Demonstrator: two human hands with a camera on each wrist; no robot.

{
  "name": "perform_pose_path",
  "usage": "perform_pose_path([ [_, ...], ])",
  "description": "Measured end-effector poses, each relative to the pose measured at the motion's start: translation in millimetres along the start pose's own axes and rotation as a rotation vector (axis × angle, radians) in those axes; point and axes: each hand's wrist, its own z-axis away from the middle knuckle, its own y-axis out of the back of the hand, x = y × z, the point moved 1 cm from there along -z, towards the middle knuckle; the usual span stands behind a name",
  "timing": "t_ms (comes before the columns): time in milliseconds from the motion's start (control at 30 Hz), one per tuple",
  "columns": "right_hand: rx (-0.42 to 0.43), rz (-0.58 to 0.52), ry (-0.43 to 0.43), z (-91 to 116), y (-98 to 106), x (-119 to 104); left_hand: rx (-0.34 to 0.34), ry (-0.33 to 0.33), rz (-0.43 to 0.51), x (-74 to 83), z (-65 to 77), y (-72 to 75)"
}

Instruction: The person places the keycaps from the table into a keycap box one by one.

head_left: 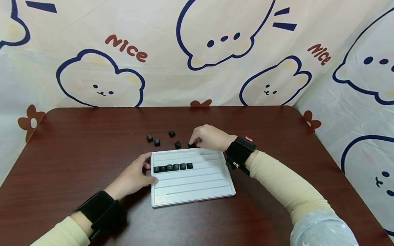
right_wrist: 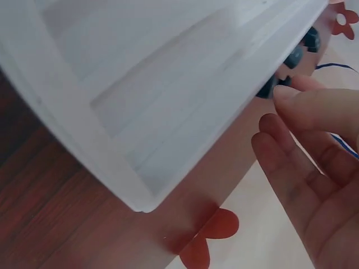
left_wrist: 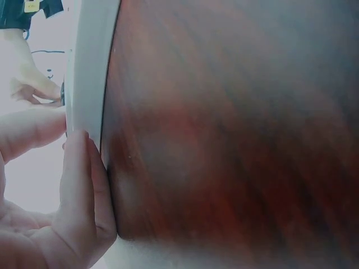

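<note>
A white ridged tray (head_left: 195,191) lies on the table, with several black keycaps (head_left: 169,167) lined up along one of its grooves from the left side. My left hand (head_left: 132,178) grips the tray's left edge, thumb over the rim and fingers along the side; the left wrist view shows these fingers (left_wrist: 78,185) against the rim. Beyond the tray's far edge, my right hand (head_left: 211,137) pinches a black keycap (head_left: 192,145) between thumb and index finger. That keycap (right_wrist: 268,88) is partly hidden by the thumb in the right wrist view.
Several loose black keycaps (head_left: 157,142) lie behind the tray, left of my right hand. The brown wooden table (head_left: 82,154) ends at a patterned cloth (head_left: 166,83) hanging behind it and on both sides.
</note>
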Motion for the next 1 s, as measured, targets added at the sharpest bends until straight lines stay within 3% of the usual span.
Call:
perform_pose_path([
  [267,-0.006,0.053,0.055,-9,-2,0,0.006,-0.018,-0.007,-1.4,-0.9,2.6],
  [600,-0.073,0.072,0.057,-17,-8,-3,0.008,-0.026,-0.020,-1.9,-1.5,1.8],
  [1000,-0.074,0.074,0.065,-18,-12,4,-0.003,-0.021,-0.012,-3.2,-2.7,1.2],
])
